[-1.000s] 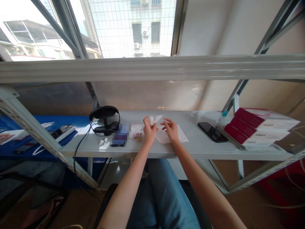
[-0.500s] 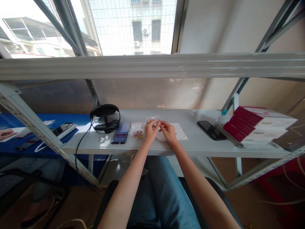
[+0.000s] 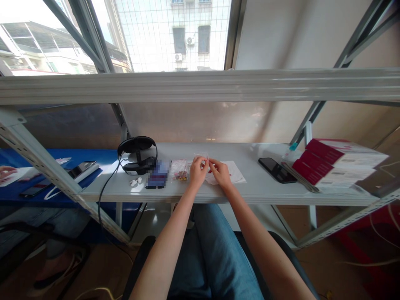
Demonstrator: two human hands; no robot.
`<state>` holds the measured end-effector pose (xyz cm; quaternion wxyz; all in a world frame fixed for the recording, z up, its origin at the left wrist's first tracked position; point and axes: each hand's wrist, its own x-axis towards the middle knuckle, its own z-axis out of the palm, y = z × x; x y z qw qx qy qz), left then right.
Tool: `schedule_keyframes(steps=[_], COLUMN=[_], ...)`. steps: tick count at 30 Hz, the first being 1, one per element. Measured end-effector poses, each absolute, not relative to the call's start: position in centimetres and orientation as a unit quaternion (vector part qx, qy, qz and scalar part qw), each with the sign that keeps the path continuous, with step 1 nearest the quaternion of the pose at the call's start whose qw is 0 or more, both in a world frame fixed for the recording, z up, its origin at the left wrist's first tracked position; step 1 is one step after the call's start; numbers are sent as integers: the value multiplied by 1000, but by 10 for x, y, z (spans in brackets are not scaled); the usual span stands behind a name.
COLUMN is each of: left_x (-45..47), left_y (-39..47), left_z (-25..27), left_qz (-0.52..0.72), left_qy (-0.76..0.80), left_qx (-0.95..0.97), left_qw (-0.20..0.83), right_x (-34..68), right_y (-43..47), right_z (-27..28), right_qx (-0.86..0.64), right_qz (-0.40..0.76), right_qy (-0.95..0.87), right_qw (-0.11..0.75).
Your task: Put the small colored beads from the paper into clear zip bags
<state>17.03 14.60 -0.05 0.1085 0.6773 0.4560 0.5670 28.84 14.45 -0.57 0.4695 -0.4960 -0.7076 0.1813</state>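
Observation:
My left hand (image 3: 198,170) and my right hand (image 3: 220,171) meet over the middle of the shelf, fingertips pinched close together. Whatever lies between the fingers is too small to name. Just behind the fingers shows part of a clear plastic bag (image 3: 200,155). Under and beside my right hand lies a white sheet of paper (image 3: 237,173). To the left of my left hand rests a clear bag of small coloured pieces (image 3: 179,171), red and yellow at its lower end.
Headphones (image 3: 137,154) on a stand, white earbuds (image 3: 135,182) and a blurred-out phone (image 3: 157,177) are at left. A black phone (image 3: 276,170) lies right, beside stacked red-and-white boxes (image 3: 331,164). A crossbar (image 3: 200,86) spans above. Another person's hand (image 3: 6,171) is far left.
My hands stay almost in place, with only slight finger movement at the pinch. The other person's hand and paper at far left have shifted a little.

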Motion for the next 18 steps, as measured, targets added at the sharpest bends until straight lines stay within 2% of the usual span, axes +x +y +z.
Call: schedule_keyframes(steps=[9, 18], left_x=[172, 172], left_y=[148, 149], left_z=[-2, -4], left_qz=[554, 555], left_qy=[446, 439], left_qx=[694, 696], left_qw=[114, 122], right_x=[288, 290], right_y=[143, 145], right_z=[-3, -5], right_qx=[-556, -563], right_qz=[89, 109], right_qy=[-695, -683], right_qw=[448, 453])
